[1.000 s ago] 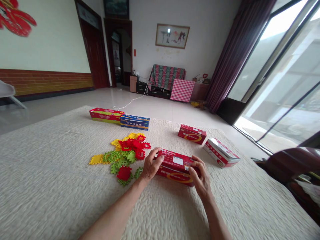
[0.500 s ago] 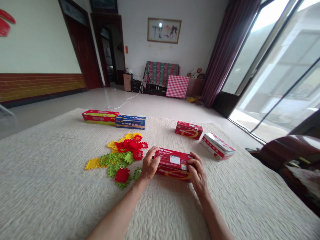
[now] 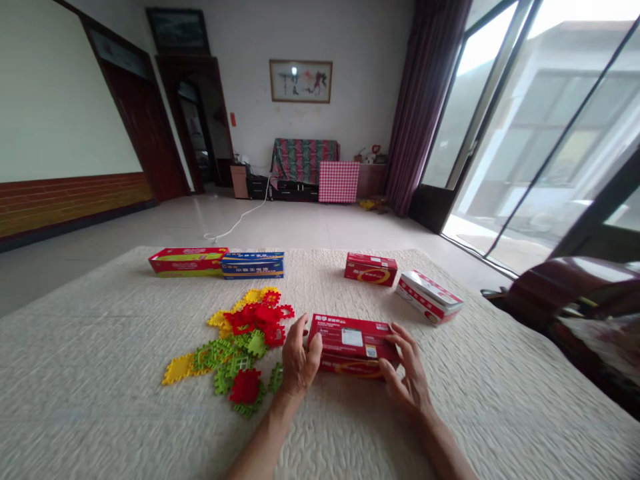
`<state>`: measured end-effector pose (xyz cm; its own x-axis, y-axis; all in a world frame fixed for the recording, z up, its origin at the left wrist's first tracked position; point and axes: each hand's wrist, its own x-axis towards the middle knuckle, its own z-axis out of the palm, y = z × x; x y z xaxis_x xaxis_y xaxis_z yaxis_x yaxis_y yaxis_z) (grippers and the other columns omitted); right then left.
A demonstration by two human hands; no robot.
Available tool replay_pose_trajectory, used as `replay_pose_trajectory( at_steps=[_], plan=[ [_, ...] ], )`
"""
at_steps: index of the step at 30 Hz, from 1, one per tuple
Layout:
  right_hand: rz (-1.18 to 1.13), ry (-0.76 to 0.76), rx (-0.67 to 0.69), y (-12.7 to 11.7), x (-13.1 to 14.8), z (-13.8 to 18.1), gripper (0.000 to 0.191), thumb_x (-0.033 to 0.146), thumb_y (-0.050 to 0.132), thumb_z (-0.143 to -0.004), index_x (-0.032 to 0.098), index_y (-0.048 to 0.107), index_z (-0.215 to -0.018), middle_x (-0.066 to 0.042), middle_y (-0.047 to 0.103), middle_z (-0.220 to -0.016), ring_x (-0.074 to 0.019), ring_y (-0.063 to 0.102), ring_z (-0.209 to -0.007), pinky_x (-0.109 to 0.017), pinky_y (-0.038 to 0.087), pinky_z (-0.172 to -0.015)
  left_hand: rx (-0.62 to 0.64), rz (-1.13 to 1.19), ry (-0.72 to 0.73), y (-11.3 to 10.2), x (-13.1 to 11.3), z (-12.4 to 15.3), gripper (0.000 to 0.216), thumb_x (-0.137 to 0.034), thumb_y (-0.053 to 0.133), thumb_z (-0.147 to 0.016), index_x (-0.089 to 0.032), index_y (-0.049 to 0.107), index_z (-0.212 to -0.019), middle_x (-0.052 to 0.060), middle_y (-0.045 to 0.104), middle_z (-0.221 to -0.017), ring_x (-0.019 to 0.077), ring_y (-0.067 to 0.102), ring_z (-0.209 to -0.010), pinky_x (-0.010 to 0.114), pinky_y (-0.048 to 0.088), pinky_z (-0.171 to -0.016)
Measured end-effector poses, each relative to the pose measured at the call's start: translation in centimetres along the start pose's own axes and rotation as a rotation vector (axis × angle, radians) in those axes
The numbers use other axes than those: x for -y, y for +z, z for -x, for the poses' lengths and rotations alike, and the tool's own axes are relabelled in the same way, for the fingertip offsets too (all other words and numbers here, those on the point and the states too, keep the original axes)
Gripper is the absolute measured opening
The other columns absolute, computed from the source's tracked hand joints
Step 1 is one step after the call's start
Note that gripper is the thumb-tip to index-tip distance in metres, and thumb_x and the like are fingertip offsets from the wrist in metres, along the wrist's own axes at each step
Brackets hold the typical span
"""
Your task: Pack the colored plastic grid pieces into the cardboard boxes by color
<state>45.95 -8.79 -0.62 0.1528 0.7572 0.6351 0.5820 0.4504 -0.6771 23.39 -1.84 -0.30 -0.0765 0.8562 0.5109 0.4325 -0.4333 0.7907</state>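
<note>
A long red box point(image 3: 345, 343) with a white label on top rests on the quilted cover between my two hands. My left hand point(image 3: 300, 360) is at its left end, the thumb against the edge and the fingers bent along the side. At the right end, my right hand point(image 3: 410, 373) has its fingers over the top edge and its thumb at the front. Close to my left hand lies a pile of toothed plastic pieces, with red pieces point(image 3: 260, 315), green pieces point(image 3: 220, 355) and yellow pieces point(image 3: 179, 369) overlapping.
Farther back stand a red-and-green box point(image 3: 189, 262) and a blue box point(image 3: 253, 265), end to end. Back right are a smaller red box point(image 3: 371, 269) and a white-and-red box point(image 3: 430, 297). A dark wooden armrest point(image 3: 565, 293) borders the right side.
The view has tilted up and shifted slightly right. My right hand's thumb has moved down to the box's front edge, and my left fingers sit looser at the left end. The box remains between them.
</note>
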Motion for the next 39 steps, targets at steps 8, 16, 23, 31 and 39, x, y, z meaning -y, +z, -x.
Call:
replay_pose_trajectory(
  at_steps=[8,16,23,31,39],
  plan=[
    [-0.042,0.207,0.0,0.2,-1.5,1.6,0.055,0.036,0.063,-0.079,0.03,0.042,-0.129,-0.012,0.046,-0.131,-0.0285,0.055,-0.112,-0.038,0.057,-0.077,0.063,-0.221,-0.068,-0.5,-1.1,0.3,0.034,-0.039,0.046,-0.087,-0.017,0.065,-0.106,0.013,0.069,-0.092,0.0247,0.066,-0.082,0.035,0.053,-0.075],
    [-0.201,0.198,-0.172,4.6,-3.5,-9.2,0.054,0.042,0.065,-0.078,0.023,0.041,-0.123,-0.011,0.057,-0.117,-0.0232,0.062,-0.099,-0.042,0.056,-0.08,0.028,0.019,-0.067,1.0,-2.0,-8.5,0.039,-0.042,0.049,-0.087,-0.019,0.058,-0.117,0.009,0.07,-0.104,0.0211,0.066,-0.092,0.031,0.052,-0.08],
    [-0.077,0.198,-0.207,11.3,-8.2,-14.4,0.052,0.05,0.066,-0.068,0.018,0.054,-0.108,-0.012,0.058,-0.103,-0.0257,0.058,-0.092,-0.041,0.053,-0.069,0.172,-0.357,-0.162,2.2,3.8,-15.3,0.029,-0.022,0.057,-0.078,-0.018,0.062,-0.106,0.008,0.072,-0.097,0.0215,0.066,-0.09,0.029,0.047,-0.081],
    [0.152,0.199,-0.088,14.2,-9.0,-16.1,0.048,0.043,0.051,-0.078,0.015,0.052,-0.118,0.002,0.058,-0.061,-0.0185,0.056,-0.056,-0.031,0.044,-0.058,0.185,-0.524,-0.207,3.3,8.7,-18.6,0.025,-0.03,0.056,-0.08,-0.018,0.062,-0.101,0.009,0.071,-0.084,0.025,0.067,-0.085,0.032,0.047,-0.076],
    [0.084,0.176,-0.113,17.0,-10.9,-17.7,0.035,0.041,0.05,-0.077,0.019,0.05,-0.104,-0.007,0.067,-0.083,-0.0216,0.064,-0.074,-0.036,0.049,-0.07,0.154,-0.565,-0.233,6.0,10.4,-22.3,0.026,-0.03,0.052,-0.082,-0.012,0.063,-0.098,0.016,0.07,-0.087,0.0298,0.067,-0.089,0.035,0.048,-0.078]
  ],
)
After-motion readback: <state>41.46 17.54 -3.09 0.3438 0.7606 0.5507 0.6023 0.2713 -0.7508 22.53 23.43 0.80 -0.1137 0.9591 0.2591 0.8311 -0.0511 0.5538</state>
